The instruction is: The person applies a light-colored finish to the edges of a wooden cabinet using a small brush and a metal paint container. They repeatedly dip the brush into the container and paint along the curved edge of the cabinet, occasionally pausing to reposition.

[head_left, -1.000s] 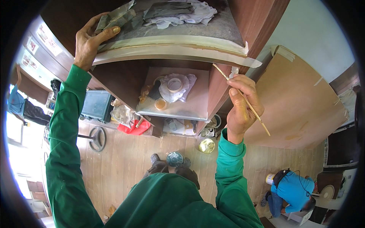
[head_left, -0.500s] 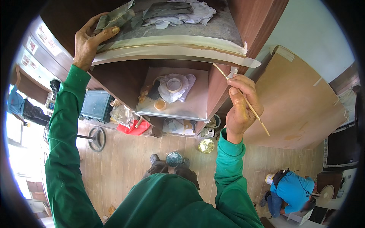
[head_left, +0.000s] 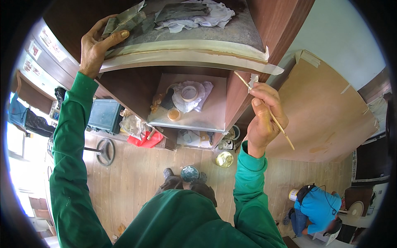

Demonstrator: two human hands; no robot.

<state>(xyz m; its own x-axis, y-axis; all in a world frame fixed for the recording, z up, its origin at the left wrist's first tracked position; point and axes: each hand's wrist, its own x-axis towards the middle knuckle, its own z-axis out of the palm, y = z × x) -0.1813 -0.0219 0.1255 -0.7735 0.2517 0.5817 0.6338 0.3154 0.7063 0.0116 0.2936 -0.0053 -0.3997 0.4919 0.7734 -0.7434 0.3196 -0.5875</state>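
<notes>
My right hand (head_left: 266, 111) pinches a thin paintbrush (head_left: 282, 131) with a pale wooden handle. Its tip points up and left, close to the underside of the shelf edge (head_left: 186, 57), which has strips of masking tape along it. I cannot tell whether the tip touches the wood. At the upper left my left hand (head_left: 97, 47) is closed round a flat, grey-green, smeared piece (head_left: 126, 22), part of it see-through, at the shelf's left end; its exact kind is unclear. On that shelf lie a crumpled white cloth (head_left: 215, 16) and a dark flat sheet (head_left: 182, 11).
In the compartment below are a tape roll (head_left: 189, 94) on a cloth and a small tub (head_left: 173, 114). A brown board (head_left: 326, 111) leans at the right. Cans (head_left: 224, 159) and a bucket (head_left: 190, 173) stand on the floor. Another person (head_left: 318, 208) crouches at lower right.
My right hand has shifted slightly right and down with the paintbrush, its tip moving a little lower. My left hand has stayed in place.
</notes>
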